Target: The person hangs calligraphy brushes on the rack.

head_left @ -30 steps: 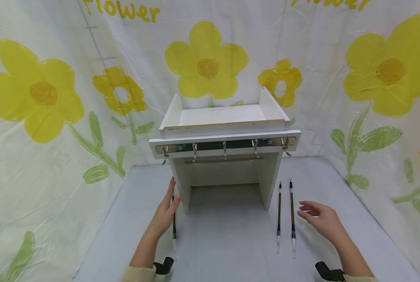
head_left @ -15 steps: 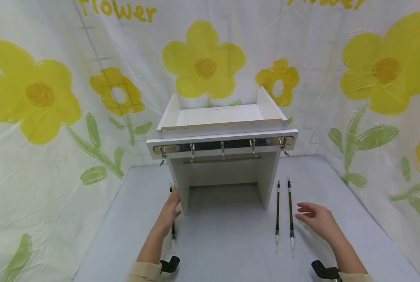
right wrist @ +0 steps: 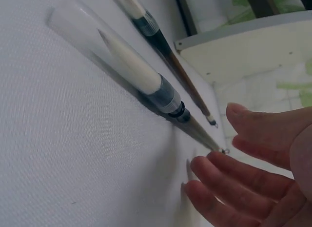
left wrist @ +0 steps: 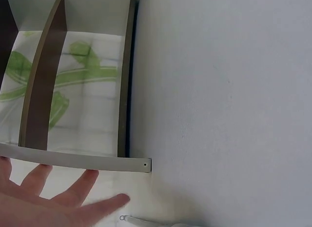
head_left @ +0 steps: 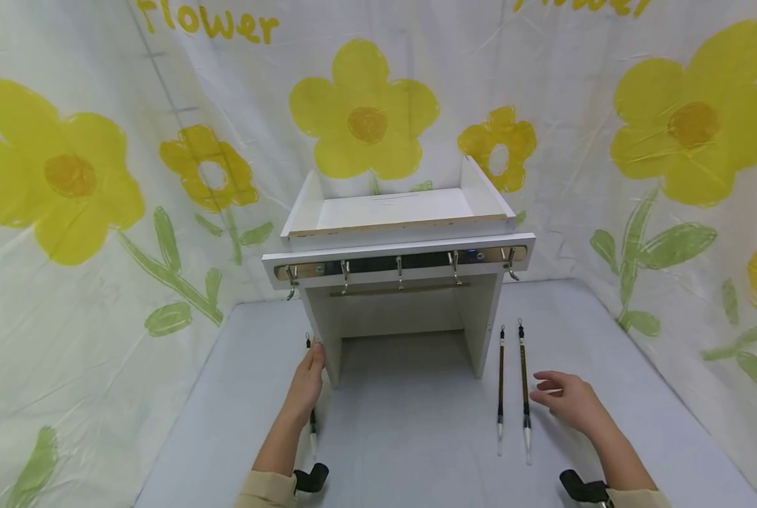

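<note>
A white wooden shelf stand (head_left: 487,321) with a metal hook strip (head_left: 378,266) across its front stands on the pale table. My left hand (head_left: 306,384) is at the outer face of its left side panel; in the left wrist view the spread fingers (left wrist: 80,188) reach the panel's edge (left wrist: 97,162). Under that hand lies a capped writing brush (head_left: 312,421), partly hidden. My right hand (head_left: 568,402) hovers beside two more brushes on the right, a thinner one (head_left: 501,384) and a thicker one (head_left: 525,381). Its fingers are loosely bent around nothing, thumb apart.
An open tray-like top (head_left: 397,207) crowns the stand, and a thin crossbar (head_left: 403,288) runs beneath the hooks. Behind the table (head_left: 410,437) hangs a white curtain (head_left: 562,169) painted with yellow flowers.
My left hand has moved down and right against the left side panel, uncovering the looped end of the left brush. My right hand has shifted slightly down and left. The head view has shifted slightly.
</note>
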A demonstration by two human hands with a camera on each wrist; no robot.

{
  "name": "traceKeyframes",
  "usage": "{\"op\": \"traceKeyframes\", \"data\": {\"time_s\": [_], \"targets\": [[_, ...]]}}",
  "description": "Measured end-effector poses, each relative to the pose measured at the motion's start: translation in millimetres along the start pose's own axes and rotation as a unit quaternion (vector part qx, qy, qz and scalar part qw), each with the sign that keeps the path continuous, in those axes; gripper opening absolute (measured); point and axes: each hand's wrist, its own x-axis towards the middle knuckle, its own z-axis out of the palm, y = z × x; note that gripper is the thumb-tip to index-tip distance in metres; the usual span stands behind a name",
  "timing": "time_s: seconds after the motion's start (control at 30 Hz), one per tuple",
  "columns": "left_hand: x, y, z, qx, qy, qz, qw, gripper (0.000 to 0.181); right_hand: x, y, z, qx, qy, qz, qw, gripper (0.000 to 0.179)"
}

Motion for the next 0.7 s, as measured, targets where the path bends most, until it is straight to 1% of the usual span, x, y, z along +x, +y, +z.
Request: {"op": "traceKeyframes", "data": {"time_s": [0.2, 0.23, 0.27, 0.47, 0.5, 0.7], "targets": [[0.3, 0.1, 1.9, -0.026, 0.002, -0.005, 0.9997, 0.082, 1.3, 0, 1, -0.002, 0.0, -0.003, 1.0, 0.05], [-0.1, 0.7, 2.3, -0.026, 0.002, -0.006, 0.9996, 0.08, 1.9, 0, 1, -0.003, -0.001, -0.001, 1.0, 0.051], [-2.6, 5.2, 2.3, -0.025, 0.002, -0.007, 0.9997, 0.078, 2.8, -1, 2, -0.001, -0.002, 0.003, 1.0, 0.051], [-3.1, 3.8, 3.7, -0.021, 0.011, 0.0, 0.9997, 0.081, 9.5, -1, 8, 0.009, -0.007, 0.03, 0.9995, 0.054], [-1.1, -0.5, 4.1, -0.022, 0.013, 0.002, 0.9997, 0.082, 10.4, -1, 9, 0.012, -0.007, 0.033, 0.9994, 0.054], [-2.2, 3.4, 3.8, -0.02, 0.012, 0.006, 0.9997, 0.079, 13.3, 0, 13, 0.022, 0.007, 0.046, 0.9987, 0.058]]}}
